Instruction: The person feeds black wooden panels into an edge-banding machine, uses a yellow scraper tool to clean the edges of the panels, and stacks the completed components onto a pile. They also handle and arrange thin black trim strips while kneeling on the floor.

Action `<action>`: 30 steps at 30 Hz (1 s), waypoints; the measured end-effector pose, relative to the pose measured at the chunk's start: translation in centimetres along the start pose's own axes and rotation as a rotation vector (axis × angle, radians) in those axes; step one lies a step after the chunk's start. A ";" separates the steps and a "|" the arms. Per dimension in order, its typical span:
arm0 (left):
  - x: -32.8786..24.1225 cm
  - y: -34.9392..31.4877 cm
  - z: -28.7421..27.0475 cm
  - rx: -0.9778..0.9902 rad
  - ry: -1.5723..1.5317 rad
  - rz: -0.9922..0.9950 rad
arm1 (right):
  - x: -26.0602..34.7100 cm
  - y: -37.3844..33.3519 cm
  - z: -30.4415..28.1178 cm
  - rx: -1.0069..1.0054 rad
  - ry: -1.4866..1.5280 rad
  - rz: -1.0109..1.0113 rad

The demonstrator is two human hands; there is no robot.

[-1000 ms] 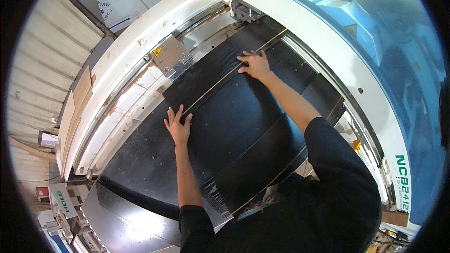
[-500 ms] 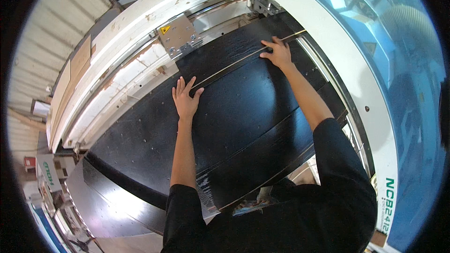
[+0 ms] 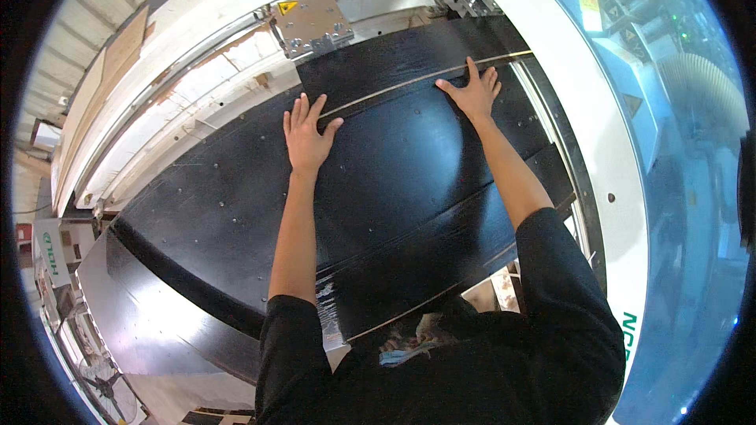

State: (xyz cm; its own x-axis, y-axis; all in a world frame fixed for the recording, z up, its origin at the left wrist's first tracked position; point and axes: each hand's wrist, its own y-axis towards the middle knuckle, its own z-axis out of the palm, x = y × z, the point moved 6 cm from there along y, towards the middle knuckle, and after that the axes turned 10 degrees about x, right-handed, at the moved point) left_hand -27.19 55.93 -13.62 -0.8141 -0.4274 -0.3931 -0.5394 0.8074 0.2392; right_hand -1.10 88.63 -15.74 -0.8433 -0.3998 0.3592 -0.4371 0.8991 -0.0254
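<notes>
A long black board (image 3: 370,79) with a pale edge lies along the far side of a dark machine bed (image 3: 244,220). My left hand (image 3: 307,138) is at the board's left end, its fingers spread and fingertips on the pale edge, thumb held apart. Farther right, my right hand (image 3: 476,96) is open too. Its forefinger reaches over the same edge while the thumb points left. Neither hand grips anything. Another black board (image 3: 425,287), also pale-edged, lies closest to my body.
Behind the far board, a metal carriage plate (image 3: 311,20) with a yellow warning label sits on a rail. A white machine frame (image 3: 602,142) curves along the right, beside a translucent blue cover (image 3: 685,212). A shiny grey table (image 3: 157,307) extends at the lower left.
My right hand's fingers have spread wider, with the forefinger now stretched across the board's edge. My left hand stays at the left end. The whole view has shifted slightly.
</notes>
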 end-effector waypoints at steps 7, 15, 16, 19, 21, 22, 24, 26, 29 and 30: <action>0.4 -0.4 0.1 -0.019 0.011 -0.018 | 0.5 0.0 -0.1 -0.024 0.012 -0.026; 0.5 -0.3 0.5 -0.059 -0.012 -0.046 | -0.4 0.6 0.3 -0.063 0.001 -0.064; 0.8 -0.3 0.5 -0.053 -0.014 -0.064 | -0.4 0.7 0.4 -0.063 -0.010 -0.058; 0.9 -0.3 0.0 -0.086 -0.026 -0.112 | -0.5 0.6 0.3 -0.068 -0.009 -0.052; 0.9 -0.4 -0.7 -0.123 0.015 -0.178 | -0.4 0.6 0.3 -0.060 0.026 -0.062; 1.0 -0.6 -0.5 -0.132 0.031 -0.196 | -0.4 0.5 0.3 -0.053 0.015 -0.059; 1.1 -0.6 -0.6 -0.149 0.033 -0.196 | -0.3 0.8 0.2 -0.046 -0.002 -0.058; 1.0 -0.7 -0.5 -0.160 0.032 -0.189 | -0.4 0.6 0.3 -0.054 -0.021 -0.051; 1.0 -0.8 -0.4 -0.165 0.036 -0.180 | -0.6 0.5 0.2 -0.059 -0.029 -0.050; 1.1 -0.8 -0.3 -0.166 0.045 -0.182 | -0.6 0.4 0.2 -0.057 -0.029 -0.049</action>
State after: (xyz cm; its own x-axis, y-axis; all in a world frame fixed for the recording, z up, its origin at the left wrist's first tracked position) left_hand -27.70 54.75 -13.95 -0.7071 -0.5803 -0.4041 -0.7029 0.6390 0.3124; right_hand -0.84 89.23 -16.13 -0.8301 -0.4480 0.3319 -0.4604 0.8866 0.0452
